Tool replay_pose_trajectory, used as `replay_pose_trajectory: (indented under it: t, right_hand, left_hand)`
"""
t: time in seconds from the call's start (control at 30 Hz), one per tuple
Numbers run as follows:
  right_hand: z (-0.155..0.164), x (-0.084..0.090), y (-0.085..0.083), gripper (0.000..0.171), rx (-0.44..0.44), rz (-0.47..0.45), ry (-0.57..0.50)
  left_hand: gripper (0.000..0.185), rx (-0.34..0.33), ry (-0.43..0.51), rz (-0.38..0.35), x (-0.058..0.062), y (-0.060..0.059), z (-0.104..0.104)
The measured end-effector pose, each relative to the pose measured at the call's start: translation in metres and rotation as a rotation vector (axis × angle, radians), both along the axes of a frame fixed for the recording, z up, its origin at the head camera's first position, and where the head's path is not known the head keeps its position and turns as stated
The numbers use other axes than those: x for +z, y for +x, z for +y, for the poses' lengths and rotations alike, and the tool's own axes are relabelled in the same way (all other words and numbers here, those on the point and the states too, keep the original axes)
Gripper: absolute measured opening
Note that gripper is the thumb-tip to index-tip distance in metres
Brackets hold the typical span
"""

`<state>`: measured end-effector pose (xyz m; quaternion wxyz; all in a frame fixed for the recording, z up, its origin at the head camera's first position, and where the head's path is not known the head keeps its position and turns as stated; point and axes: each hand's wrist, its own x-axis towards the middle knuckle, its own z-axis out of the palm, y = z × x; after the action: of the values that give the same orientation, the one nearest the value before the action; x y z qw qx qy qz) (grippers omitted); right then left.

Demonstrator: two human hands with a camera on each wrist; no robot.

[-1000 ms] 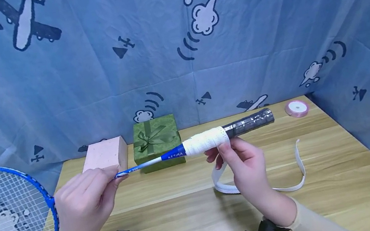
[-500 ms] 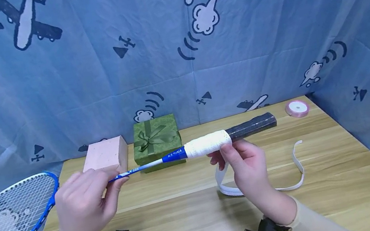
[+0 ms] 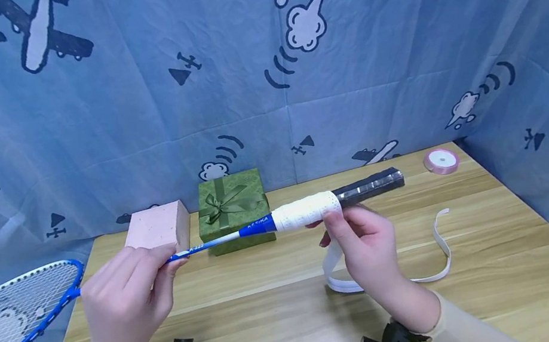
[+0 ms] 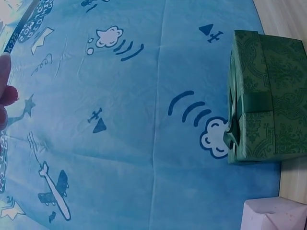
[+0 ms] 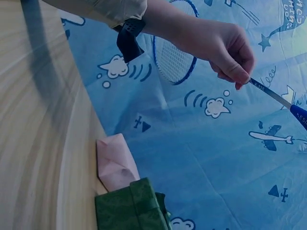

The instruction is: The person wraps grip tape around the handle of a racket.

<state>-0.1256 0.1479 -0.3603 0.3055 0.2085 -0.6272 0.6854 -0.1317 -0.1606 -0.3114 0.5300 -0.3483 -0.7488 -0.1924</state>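
Note:
A blue and white badminton racket (image 3: 256,226) is held across the head view above the table, its strung head out to the left. My left hand (image 3: 123,296) pinches the thin shaft between thumb and fingers; the right wrist view also shows this left hand (image 5: 225,50) on the shaft. White grip tape (image 3: 305,210) covers the front half of the handle, and the black handle end (image 3: 372,185) is bare. At the edge of the wrapping, my right hand (image 3: 369,246) pinches the tape. Its loose white tail (image 3: 442,249) hangs below and curls across the table behind the wrist.
A green gift box with a bow (image 3: 233,214) and a pink box (image 3: 158,226) stand at the back of the wooden table (image 3: 258,331). A pink-rimmed roll of tape (image 3: 441,161) lies at the back right. A blue printed curtain (image 3: 237,80) hangs behind.
The racket has rolled about its shaft, so its head now appears narrower and more edge-on. Both hands stay nearly in place, and the tape tail has shifted slightly right.

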Motion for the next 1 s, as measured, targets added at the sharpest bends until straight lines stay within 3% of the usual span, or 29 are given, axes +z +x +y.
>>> replay_pose_trajectory:
  t: [0.13, 0.4, 0.63, 0.8, 1.0]
  right_hand:
    - [-0.0003, -0.0005, -0.0011, 0.023, -0.058, 0.033, 0.005]
    - [-0.0002, 0.0005, 0.0028, 0.022, 0.005, 0.021, -0.078]
    - [0.0006, 0.0006, 0.0023, 0.018, 0.040, 0.103, -0.072]
    - [0.0024, 0.0013, 0.0028, 0.020, 0.012, 0.034, -0.089]
    - [0.0027, 0.0032, 0.0030, 0.022, -0.002, -0.038, -0.106]
  left_hand:
    - [0.039, -0.042, 0.032, 0.037, 0.0008, -0.0011, 0.0008]
    - [0.041, -0.073, 0.014, -0.003, 0.0000, -0.0009, -0.0018]
    - [0.039, -0.062, -0.031, -0.069, -0.0017, -0.0003, -0.0038]
    - [0.038, -0.065, -0.054, -0.113, -0.0015, -0.0001, -0.0037]
    - [0.038, -0.046, -0.016, -0.078, -0.0025, 0.0000, -0.0030]
